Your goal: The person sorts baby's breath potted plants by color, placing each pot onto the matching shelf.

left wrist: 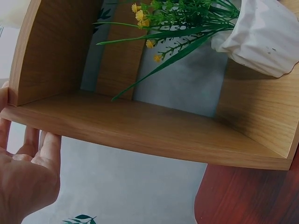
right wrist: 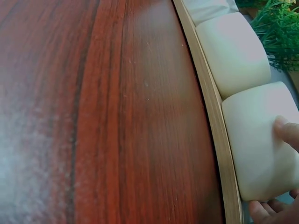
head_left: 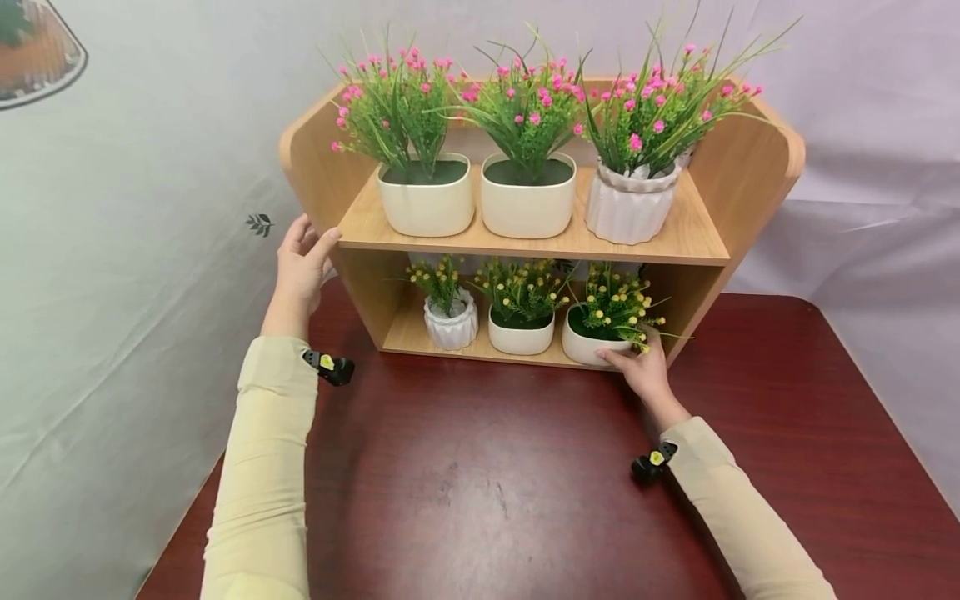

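A two-tier wooden shelf (head_left: 531, 247) stands on the table. My left hand (head_left: 298, 265) holds its left side near the middle board; in the left wrist view, fingers (left wrist: 49, 148) lie against the outer face of the side panel. At the right end of the lower tier is a cream oval flowerpot (head_left: 592, 345) with yellow flowers. My right hand (head_left: 647, 372) grips this pot, thumb on its front wall and fingers round its right side, partly hidden by leaves. Beside it stand a second cream flowerpot (head_left: 522, 339) and a white fluted flowerpot (head_left: 452, 327), both with yellow flowers.
On the upper tier are two cream oval flowerpots (head_left: 427, 207) and a white fluted flowerpot (head_left: 628, 208), all with pink flowers. The dark red table (head_left: 465, 492) extends in front. Pale curtains (head_left: 150, 208) hang behind and at the sides.
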Action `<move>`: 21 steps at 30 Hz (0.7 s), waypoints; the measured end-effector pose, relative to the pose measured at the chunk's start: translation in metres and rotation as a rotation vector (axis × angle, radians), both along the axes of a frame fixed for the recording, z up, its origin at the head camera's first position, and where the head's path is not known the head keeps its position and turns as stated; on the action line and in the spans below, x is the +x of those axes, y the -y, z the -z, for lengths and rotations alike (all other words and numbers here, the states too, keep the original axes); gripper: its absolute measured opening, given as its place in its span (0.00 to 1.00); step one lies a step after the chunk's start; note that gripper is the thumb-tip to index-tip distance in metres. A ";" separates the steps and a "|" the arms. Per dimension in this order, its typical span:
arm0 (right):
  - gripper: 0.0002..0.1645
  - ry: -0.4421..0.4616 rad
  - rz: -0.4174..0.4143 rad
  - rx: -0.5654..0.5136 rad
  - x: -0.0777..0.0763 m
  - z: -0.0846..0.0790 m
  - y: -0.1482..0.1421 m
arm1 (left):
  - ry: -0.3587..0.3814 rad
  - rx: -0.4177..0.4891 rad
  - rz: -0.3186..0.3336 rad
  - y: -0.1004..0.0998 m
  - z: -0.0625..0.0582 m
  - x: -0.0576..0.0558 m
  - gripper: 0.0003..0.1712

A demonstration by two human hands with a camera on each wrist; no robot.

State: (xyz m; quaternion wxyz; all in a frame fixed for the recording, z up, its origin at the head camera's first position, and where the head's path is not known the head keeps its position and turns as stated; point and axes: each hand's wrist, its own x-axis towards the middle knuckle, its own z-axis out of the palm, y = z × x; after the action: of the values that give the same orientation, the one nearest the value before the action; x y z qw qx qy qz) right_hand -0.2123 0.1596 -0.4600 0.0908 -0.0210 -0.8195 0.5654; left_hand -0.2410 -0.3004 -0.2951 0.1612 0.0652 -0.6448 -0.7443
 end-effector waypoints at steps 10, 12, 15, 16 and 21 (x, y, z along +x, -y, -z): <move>0.47 0.050 0.032 0.017 -0.003 0.004 -0.008 | -0.017 -0.180 -0.087 -0.015 0.009 -0.009 0.24; 0.47 0.059 0.042 0.027 -0.003 0.006 -0.010 | -0.037 -0.229 -0.138 -0.018 0.014 -0.011 0.23; 0.48 0.081 0.036 0.041 -0.001 0.005 -0.013 | -0.112 -0.266 -0.252 -0.021 0.023 -0.007 0.19; 0.48 0.091 0.027 0.032 0.000 0.003 -0.014 | -0.141 -0.280 -0.297 -0.022 0.027 -0.003 0.19; 0.48 0.138 -0.054 0.100 0.019 -0.015 -0.024 | -0.247 -0.355 -0.410 -0.022 0.040 0.021 0.17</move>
State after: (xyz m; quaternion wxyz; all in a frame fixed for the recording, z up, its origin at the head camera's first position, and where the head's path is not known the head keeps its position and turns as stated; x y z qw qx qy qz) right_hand -0.1937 0.1832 -0.4452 0.0199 -0.0335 -0.8513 0.5233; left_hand -0.2204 -0.2780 -0.3354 0.3942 0.0738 -0.7137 -0.5743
